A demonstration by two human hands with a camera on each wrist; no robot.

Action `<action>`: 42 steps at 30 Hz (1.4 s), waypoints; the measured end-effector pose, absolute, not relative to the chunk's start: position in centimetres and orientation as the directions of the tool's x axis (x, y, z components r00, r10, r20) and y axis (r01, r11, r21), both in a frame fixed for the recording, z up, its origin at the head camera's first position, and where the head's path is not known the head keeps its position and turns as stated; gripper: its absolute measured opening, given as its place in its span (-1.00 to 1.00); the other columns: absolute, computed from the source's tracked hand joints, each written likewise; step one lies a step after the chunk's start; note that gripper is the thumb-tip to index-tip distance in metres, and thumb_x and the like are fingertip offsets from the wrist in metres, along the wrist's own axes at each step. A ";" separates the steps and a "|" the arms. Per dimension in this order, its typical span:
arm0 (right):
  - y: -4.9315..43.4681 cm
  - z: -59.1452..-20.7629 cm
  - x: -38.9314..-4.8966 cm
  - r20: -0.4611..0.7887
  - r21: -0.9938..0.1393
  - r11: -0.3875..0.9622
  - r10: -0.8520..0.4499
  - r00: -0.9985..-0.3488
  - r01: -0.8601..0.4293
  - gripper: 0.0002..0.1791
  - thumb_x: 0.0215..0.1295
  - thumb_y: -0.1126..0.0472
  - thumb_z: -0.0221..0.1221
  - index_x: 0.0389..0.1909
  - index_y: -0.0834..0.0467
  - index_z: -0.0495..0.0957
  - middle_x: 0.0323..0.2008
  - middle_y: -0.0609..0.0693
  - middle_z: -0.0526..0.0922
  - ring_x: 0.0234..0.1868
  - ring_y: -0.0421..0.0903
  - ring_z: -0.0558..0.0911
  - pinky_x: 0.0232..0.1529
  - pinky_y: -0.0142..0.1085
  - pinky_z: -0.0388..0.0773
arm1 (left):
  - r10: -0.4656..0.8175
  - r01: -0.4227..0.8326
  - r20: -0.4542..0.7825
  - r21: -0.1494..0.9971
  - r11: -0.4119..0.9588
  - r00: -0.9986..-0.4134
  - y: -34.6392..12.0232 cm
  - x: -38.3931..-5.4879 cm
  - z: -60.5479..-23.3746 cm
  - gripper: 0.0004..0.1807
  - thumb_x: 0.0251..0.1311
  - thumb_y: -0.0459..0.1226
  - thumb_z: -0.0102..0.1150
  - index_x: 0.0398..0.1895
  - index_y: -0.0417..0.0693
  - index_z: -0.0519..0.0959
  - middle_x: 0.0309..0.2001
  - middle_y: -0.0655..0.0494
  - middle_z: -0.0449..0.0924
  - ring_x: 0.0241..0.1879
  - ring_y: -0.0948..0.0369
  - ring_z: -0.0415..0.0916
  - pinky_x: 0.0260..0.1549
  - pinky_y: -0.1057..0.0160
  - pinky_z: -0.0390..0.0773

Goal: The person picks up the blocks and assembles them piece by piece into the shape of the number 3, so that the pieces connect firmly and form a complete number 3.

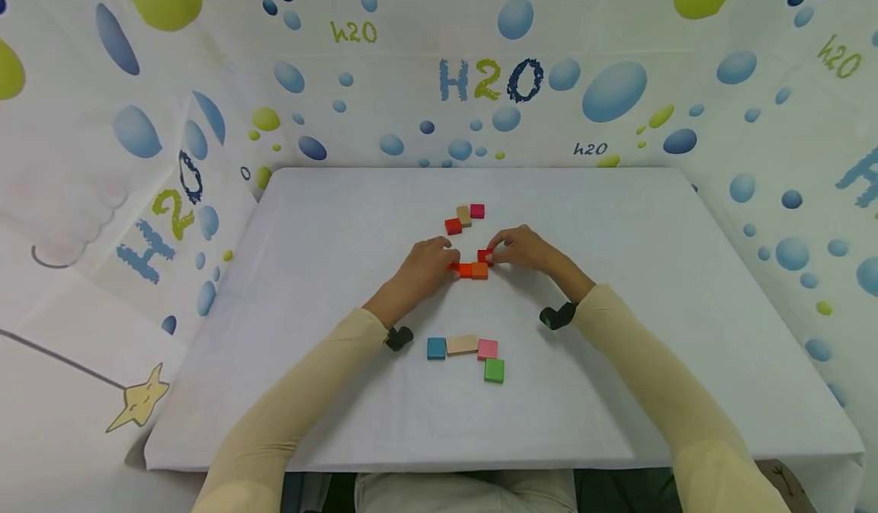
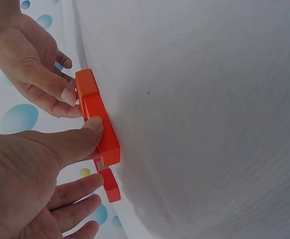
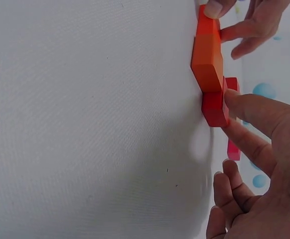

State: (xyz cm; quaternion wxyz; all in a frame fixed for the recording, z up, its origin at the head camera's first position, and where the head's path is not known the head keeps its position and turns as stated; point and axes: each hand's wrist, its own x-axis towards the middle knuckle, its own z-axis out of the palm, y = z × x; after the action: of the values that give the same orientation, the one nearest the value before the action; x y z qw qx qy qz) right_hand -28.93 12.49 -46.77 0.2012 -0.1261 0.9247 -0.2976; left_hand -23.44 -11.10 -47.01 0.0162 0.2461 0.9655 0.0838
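Note:
My left hand [image 1: 428, 267] pinches a long orange-red block [image 2: 104, 130], its thumb on one face while the other fingers stay off it. An orange block [image 1: 479, 270] continues the row at that block's right end. Between thumb and index finger, my right hand [image 1: 527, 248] holds a red block [image 3: 215, 108]. This red block touches or nearly touches the back of the orange block. Behind the hands lies a second group: a red block [image 1: 453, 226], a natural wood block [image 1: 464, 216] and a crimson block [image 1: 477, 211].
Nearer the body, a blue block [image 1: 436, 348], a wood block [image 1: 462, 344], a pink block [image 1: 488, 349] and a green block [image 1: 494, 370] sit joined on the white-covered table [image 1: 329, 223]. Patterned curtains [image 1: 405, 78] surround the table's back and sides.

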 end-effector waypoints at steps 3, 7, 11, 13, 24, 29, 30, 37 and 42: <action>12.4 -46.5 -28.7 -0.285 -0.605 0.787 -0.353 -0.891 -0.119 -0.62 0.49 0.05 0.22 0.24 0.07 0.63 0.40 0.23 0.46 0.38 0.19 0.39 0.34 0.12 0.51 | 0.475 0.469 0.006 0.169 0.867 -0.880 -11.1 -23.4 -47.0 -0.69 0.41 -0.16 0.37 0.15 0.00 0.72 0.29 -0.06 0.62 0.40 0.00 0.43 0.45 -0.11 0.41; 12.3 -46.6 -28.8 -0.249 -0.603 0.790 -0.320 -0.914 -0.112 -0.63 0.53 0.02 0.20 0.22 0.09 0.64 0.37 0.23 0.49 0.36 0.19 0.41 0.33 0.12 0.52 | 0.474 0.469 0.006 0.164 0.868 -0.880 -11.1 -23.4 -47.1 -0.69 0.41 -0.16 0.37 0.15 0.00 0.72 0.29 -0.05 0.62 0.40 0.01 0.44 0.45 -0.11 0.42; 12.2 -47.1 -29.5 -0.159 -0.585 0.804 -0.238 -0.958 -0.103 -0.62 0.56 -0.04 0.18 0.18 0.10 0.65 0.27 0.23 0.52 0.30 0.16 0.44 0.28 0.15 0.51 | 0.475 0.470 0.014 0.167 0.867 -0.880 -11.1 -23.3 -47.1 -0.68 0.40 -0.16 0.38 0.15 0.00 0.72 0.29 -0.05 0.62 0.39 0.01 0.45 0.44 -0.10 0.42; 12.1 -47.2 -30.0 -0.105 -0.577 0.811 -0.192 -0.976 -0.098 -0.62 0.56 -0.04 0.18 0.16 0.12 0.65 0.22 0.23 0.54 0.27 0.15 0.46 0.28 0.19 0.46 | 0.476 0.471 0.014 0.172 0.865 -0.879 -11.1 -23.2 -47.1 -0.68 0.40 -0.16 0.38 0.16 0.00 0.72 0.29 -0.06 0.62 0.39 0.00 0.45 0.44 -0.10 0.42; 10.4 -46.4 -33.2 -0.057 -0.444 0.896 -0.049 -0.997 -0.018 -0.54 0.59 -0.11 0.13 0.23 0.14 0.58 0.17 0.22 0.56 0.26 0.18 0.46 0.32 0.27 0.35 | 0.477 0.471 0.010 0.182 0.863 -0.879 -11.4 -23.1 -47.0 -0.68 0.40 -0.15 0.38 0.16 0.01 0.71 0.29 -0.05 0.62 0.36 0.02 0.47 0.43 -0.09 0.43; 9.4 -46.6 -34.0 -0.086 -0.413 0.911 -0.056 -0.995 -0.016 -0.51 0.60 -0.07 0.13 0.37 0.11 0.51 0.25 0.24 0.51 0.30 0.20 0.43 0.34 0.23 0.36 | 0.486 0.478 0.008 0.188 0.858 -0.874 -11.2 -23.0 -47.0 -0.68 0.40 -0.14 0.38 0.15 0.00 0.71 0.27 -0.06 0.62 0.34 0.01 0.48 0.43 -0.07 0.44; 9.2 -46.6 -34.0 -0.093 -0.415 0.910 -0.058 -0.994 -0.015 -0.51 0.60 -0.06 0.13 0.39 0.10 0.50 0.28 0.24 0.50 0.32 0.20 0.43 0.35 0.23 0.36 | 0.489 0.482 0.011 0.191 0.855 -0.872 -11.1 -23.0 -47.0 -0.68 0.40 -0.15 0.37 0.15 -0.01 0.72 0.27 -0.07 0.62 0.34 0.01 0.48 0.43 -0.07 0.44; 8.6 -46.7 -34.7 -0.111 -0.469 0.883 -0.055 -0.992 0.004 -0.52 0.62 -0.02 0.10 0.40 0.10 0.49 0.38 0.21 0.49 0.40 0.20 0.39 0.41 0.26 0.29 | 0.501 0.499 0.037 0.177 0.849 -0.865 -11.2 -22.9 -46.8 -0.69 0.41 -0.16 0.36 0.13 -0.04 0.72 0.24 -0.09 0.65 0.34 0.00 0.49 0.43 -0.05 0.44; 7.7 -46.4 -35.0 -0.103 -0.475 0.880 -0.037 -0.994 0.017 -0.56 0.62 0.00 0.09 0.35 0.12 0.53 0.36 0.21 0.51 0.39 0.19 0.40 0.41 0.25 0.29 | 0.493 0.489 0.032 0.188 0.852 -0.870 -11.5 -23.0 -46.7 -0.66 0.40 -0.14 0.37 0.16 -0.02 0.72 0.26 -0.09 0.63 0.36 -0.01 0.47 0.46 -0.07 0.40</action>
State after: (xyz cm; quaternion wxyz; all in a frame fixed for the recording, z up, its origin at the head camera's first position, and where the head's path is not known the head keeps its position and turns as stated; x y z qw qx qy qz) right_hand -35.03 7.72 -46.42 0.0544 -0.0052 0.9679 -0.2452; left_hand -23.03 -11.45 -46.71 0.0087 0.2552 0.9622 0.0951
